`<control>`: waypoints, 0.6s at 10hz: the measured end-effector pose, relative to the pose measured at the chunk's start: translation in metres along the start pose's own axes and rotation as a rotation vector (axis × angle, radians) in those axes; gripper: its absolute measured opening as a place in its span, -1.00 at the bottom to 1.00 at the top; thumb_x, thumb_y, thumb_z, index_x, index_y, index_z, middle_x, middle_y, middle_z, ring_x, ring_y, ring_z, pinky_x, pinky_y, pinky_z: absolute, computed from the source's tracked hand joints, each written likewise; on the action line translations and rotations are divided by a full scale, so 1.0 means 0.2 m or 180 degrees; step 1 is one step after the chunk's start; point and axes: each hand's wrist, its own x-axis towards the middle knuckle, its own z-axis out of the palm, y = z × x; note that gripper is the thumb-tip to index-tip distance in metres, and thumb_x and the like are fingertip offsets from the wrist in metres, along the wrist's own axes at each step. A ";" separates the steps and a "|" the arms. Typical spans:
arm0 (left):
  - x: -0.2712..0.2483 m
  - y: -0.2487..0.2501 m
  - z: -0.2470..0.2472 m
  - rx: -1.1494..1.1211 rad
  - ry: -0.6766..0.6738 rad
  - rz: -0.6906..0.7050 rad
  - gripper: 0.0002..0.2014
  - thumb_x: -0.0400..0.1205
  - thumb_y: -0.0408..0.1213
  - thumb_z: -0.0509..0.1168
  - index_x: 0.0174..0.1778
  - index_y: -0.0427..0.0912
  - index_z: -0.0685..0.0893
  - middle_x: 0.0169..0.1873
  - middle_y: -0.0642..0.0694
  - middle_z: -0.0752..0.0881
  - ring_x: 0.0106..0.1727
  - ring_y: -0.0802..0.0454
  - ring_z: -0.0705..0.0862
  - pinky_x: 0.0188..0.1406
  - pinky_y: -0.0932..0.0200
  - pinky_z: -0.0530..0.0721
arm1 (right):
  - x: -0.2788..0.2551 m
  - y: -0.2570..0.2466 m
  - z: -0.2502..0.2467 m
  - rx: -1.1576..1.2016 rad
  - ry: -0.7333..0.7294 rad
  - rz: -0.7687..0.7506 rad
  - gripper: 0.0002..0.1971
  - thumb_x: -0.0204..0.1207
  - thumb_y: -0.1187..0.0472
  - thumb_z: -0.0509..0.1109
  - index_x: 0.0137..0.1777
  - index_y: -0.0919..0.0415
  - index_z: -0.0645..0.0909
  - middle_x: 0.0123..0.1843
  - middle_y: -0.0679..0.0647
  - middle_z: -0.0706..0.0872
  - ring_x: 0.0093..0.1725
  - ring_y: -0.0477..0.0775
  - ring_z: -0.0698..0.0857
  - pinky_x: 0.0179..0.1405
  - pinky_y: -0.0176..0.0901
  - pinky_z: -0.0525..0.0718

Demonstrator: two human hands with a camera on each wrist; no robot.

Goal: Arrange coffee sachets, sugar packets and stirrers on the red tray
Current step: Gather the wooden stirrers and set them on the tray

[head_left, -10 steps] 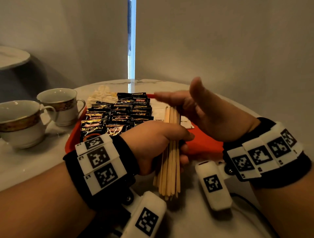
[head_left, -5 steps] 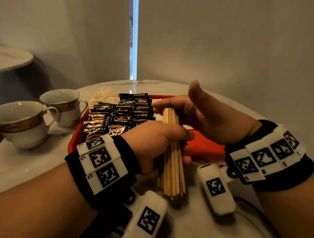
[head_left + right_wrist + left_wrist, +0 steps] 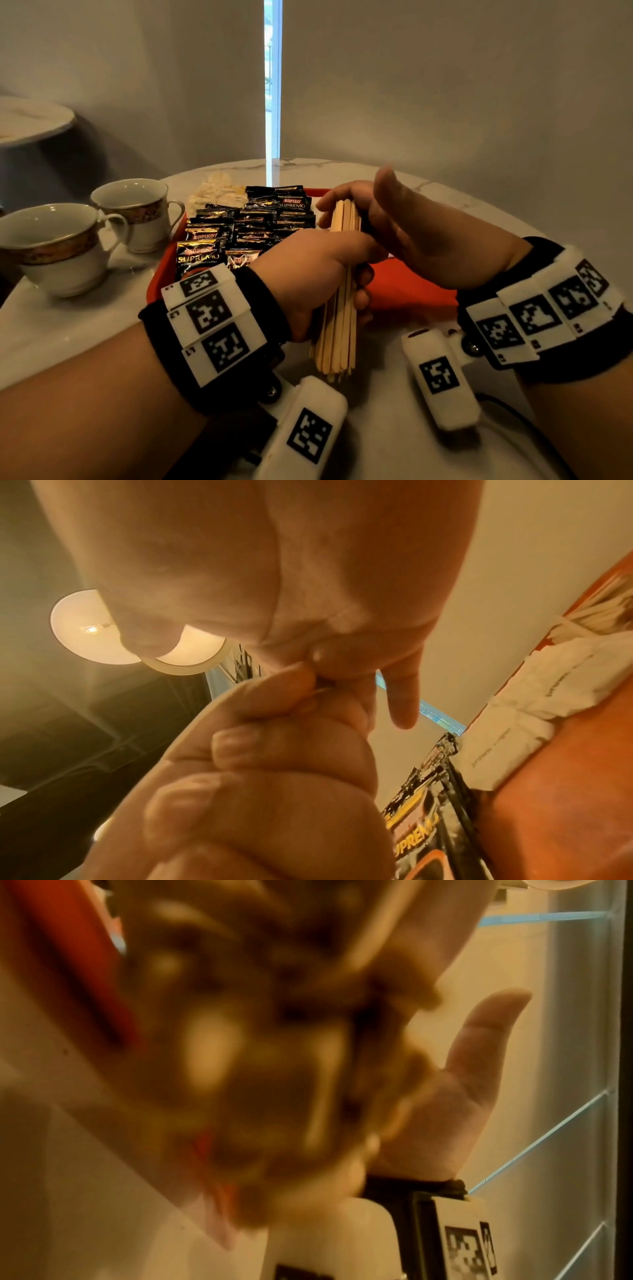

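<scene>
While the left hand (image 3: 318, 274) wraps its fingers around the middle of a bundle of wooden stirrers (image 3: 337, 329), the right hand (image 3: 404, 233) lies flat against the bundle's far tips at centre frame, fingers straight and thumb lifted, holding nothing itself. That looks like squaring the sticks so their ends line up before they are set down. The bundle hangs upright over the near edge of the red tray (image 3: 411, 287), lower ends just above the counter (image 3: 68, 325). Coffee sachets (image 3: 253, 226) already sit in overlapping rows on the tray's left half, with white sugar packets (image 3: 534, 704) beyond them toward the right, which leaves the bare red patch at right as the likely spot for the stirrers. Two cups (image 3: 102, 236) stand at the left of the frame.
</scene>
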 end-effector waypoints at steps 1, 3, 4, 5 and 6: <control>0.00 0.03 0.02 -0.0273 0.0277 0.0588 -0.86 0.69 -0.31 0.31 -0.20 -0.17 0.61 -0.53 -0.05 0.55 -0.56 0.04 0.53 -0.48 0.15 0.61 | 0.07 0.11 -0.04 0.4084 -0.0117 -0.1676 -0.11 0.32 -0.54 0.35 0.38 0.20 0.57 0.08 0.23 0.79 0.04 0.08 0.80 -0.04 -0.08 0.75; -0.01 0.19 -0.10 -0.1395 0.0904 0.2467 -0.77 0.77 -0.28 0.28 -0.24 -0.16 0.60 -0.45 -0.04 0.64 -0.36 0.05 0.71 -0.14 -0.01 0.78 | 0.14 0.22 0.00 0.6273 -0.1369 -0.1446 0.01 0.56 -0.54 -0.07 0.38 0.48 0.53 0.24 0.42 0.75 0.34 0.38 0.70 0.37 0.19 0.62; 0.00 0.17 -0.10 -0.1217 0.1038 0.2468 -0.83 0.75 -0.26 0.32 -0.16 -0.16 0.59 -0.40 -0.04 0.68 -0.28 0.02 0.75 -0.01 -0.07 0.79 | 0.13 0.21 0.00 0.6667 -0.1907 -0.1535 0.04 0.58 -0.52 -0.04 0.47 0.55 0.45 0.44 0.55 0.58 0.60 0.44 0.45 0.60 0.24 0.40; 0.02 0.13 -0.05 -0.0800 0.1078 0.2357 -0.85 0.72 -0.26 0.36 -0.16 -0.12 0.57 -0.42 -0.02 0.67 -0.31 0.01 0.74 -0.05 -0.13 0.76 | 0.09 0.15 0.02 0.7294 -0.2456 -0.1929 -0.03 0.63 -0.44 0.02 0.57 0.54 0.36 0.54 0.47 0.51 0.55 0.43 0.52 0.57 0.32 0.43; 0.01 0.14 -0.04 -0.0823 0.1046 0.2432 -0.83 0.73 -0.30 0.34 -0.17 -0.10 0.54 -0.44 0.00 0.65 -0.36 0.04 0.72 -0.07 -0.10 0.75 | 0.09 0.16 0.03 0.7301 -0.2492 -0.2009 -0.02 0.65 -0.43 -0.01 0.57 0.56 0.37 0.56 0.46 0.49 0.62 0.39 0.42 0.65 0.34 0.30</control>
